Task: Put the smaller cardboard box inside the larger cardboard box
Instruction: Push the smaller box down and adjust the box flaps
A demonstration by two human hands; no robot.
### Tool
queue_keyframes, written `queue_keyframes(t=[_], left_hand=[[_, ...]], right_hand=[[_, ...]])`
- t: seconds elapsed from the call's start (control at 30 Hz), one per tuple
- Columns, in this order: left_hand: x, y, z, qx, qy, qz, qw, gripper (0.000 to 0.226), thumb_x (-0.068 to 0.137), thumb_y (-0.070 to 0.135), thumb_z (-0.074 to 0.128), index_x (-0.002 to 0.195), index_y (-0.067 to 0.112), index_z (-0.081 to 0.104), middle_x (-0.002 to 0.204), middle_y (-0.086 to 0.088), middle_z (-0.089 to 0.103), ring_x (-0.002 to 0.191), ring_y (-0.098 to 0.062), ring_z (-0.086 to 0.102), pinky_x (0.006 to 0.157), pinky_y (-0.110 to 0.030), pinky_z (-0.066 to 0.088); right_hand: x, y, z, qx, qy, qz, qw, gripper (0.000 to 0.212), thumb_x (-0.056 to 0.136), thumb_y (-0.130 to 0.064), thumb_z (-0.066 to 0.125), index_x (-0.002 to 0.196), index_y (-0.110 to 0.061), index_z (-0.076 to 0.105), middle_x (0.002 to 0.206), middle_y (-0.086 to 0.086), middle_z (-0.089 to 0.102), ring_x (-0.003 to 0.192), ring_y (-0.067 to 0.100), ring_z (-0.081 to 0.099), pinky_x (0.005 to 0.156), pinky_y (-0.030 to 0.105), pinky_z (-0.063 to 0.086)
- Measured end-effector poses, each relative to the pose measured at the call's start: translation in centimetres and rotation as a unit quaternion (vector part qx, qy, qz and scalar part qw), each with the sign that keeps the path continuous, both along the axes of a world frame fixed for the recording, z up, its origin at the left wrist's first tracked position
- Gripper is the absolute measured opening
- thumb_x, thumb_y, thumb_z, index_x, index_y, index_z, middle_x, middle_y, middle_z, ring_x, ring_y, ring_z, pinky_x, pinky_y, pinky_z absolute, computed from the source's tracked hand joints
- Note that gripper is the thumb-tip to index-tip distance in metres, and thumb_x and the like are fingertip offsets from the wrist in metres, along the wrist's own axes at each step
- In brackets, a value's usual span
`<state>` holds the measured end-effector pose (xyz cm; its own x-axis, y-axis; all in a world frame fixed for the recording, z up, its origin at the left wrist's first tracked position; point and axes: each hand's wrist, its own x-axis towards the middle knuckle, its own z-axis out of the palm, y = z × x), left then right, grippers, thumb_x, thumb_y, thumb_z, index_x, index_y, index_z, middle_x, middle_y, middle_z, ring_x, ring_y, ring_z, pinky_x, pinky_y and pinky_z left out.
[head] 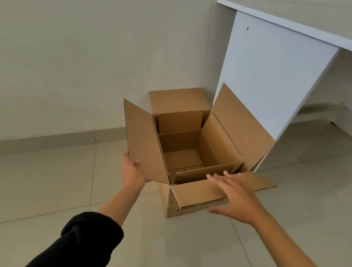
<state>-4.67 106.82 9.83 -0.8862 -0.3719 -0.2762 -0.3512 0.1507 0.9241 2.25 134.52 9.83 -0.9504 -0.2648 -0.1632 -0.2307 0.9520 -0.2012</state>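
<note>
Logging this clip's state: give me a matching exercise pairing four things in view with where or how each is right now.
Things:
1. left hand
2. right hand
3. smaller cardboard box
4. white desk

States:
A. sitting open inside the larger cardboard box
B. standing on the tiled floor, just behind the boxes
C. holding the edge of the larger box's left flap
D. fingers spread flat over the near flap, gripping nothing

Pairs: 1-C, 2-D, 3-A, 4-B
</note>
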Motion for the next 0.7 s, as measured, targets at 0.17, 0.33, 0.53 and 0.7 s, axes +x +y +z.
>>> queue_keyframes(t=[0.17, 0.33, 0.53, 0.7], left_hand=[[-0.1, 0.3, 0.6, -0.001, 0.008, -0.018, 1.0, 0.046, 0.1, 0.007, 0.029, 0.143, 0.024, 0.023, 0.137, -0.011, 0.045, 0.112, -0.036, 0.056, 0.076, -0.053, 0.058], [-0.2, -0.8, -0.9, 0.012, 0.003, -0.001, 1.0, 0.046, 0.1, 0.007, 0.029, 0.143, 0.025, 0.024, 0.138, -0.013, 0.044, 0.11, -0.038, 0.058, 0.076, -0.055, 0.058], [0.0, -2.6, -3.3, 0.045, -0.04, 0.025, 0.998, 0.045, 0.099, 0.009, 0.034, 0.142, 0.02, 0.028, 0.139, -0.015, 0.042, 0.114, -0.042, 0.053, 0.078, -0.051, 0.057], [-0.2, -2.2, -2.6, 0.025, -0.015, 0.025, 0.999, 0.044, 0.094, 0.009, 0.049, 0.136, 0.014, 0.036, 0.132, -0.015, 0.05, 0.108, -0.039, 0.058, 0.073, -0.05, 0.06]], right_hand=[[-0.6, -1.4, -3.3, 0.029, 0.053, -0.049, 0.997, 0.061, 0.094, -0.004, 0.047, 0.148, -0.026, 0.028, 0.155, 0.0, 0.033, 0.142, 0.02, 0.028, 0.119, 0.033, 0.014], [-0.7, -1.6, -5.6, 0.065, 0.11, -0.026, 0.991, 0.079, 0.07, 0.012, 0.071, 0.139, -0.017, 0.047, 0.139, 0.01, 0.055, 0.13, 0.031, 0.05, 0.11, 0.04, 0.034], [-1.8, -2.3, -2.4, 0.089, 0.037, -0.016, 0.995, 0.059, 0.094, -0.007, 0.046, 0.148, -0.019, 0.026, 0.156, 0.004, 0.03, 0.144, 0.022, 0.026, 0.119, 0.034, 0.016], [-2.2, -2.5, -1.4, 0.092, 0.04, -0.031, 0.994, 0.053, 0.094, -0.014, 0.049, 0.145, -0.017, 0.035, 0.152, 0.005, 0.039, 0.138, 0.024, 0.036, 0.115, 0.035, 0.028]])
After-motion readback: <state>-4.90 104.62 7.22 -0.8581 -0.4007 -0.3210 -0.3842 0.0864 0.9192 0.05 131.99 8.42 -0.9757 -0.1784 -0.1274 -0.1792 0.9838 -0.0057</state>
